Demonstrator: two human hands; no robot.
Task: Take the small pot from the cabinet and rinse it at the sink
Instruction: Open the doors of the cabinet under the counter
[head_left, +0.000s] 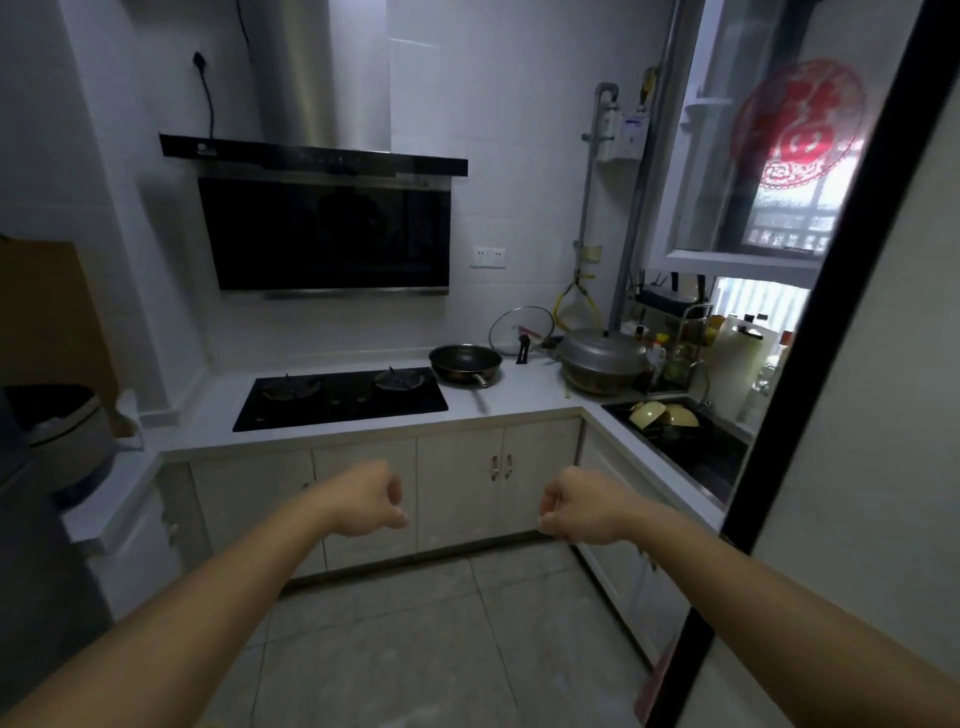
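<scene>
1. Left hand (371, 499): loosely curled, empty, raised before the closed lower cabinet doors (457, 486).
2. Gas hob (340, 397): set in the counter, frying pan (466, 362) just to its right.
3. Right hand (576, 506): loosely curled, empty, level with the left.
4. Sink (691, 441): far right, holding bowls (664, 415).
5. Small pot: not visible; cabinet doors shut.
</scene>
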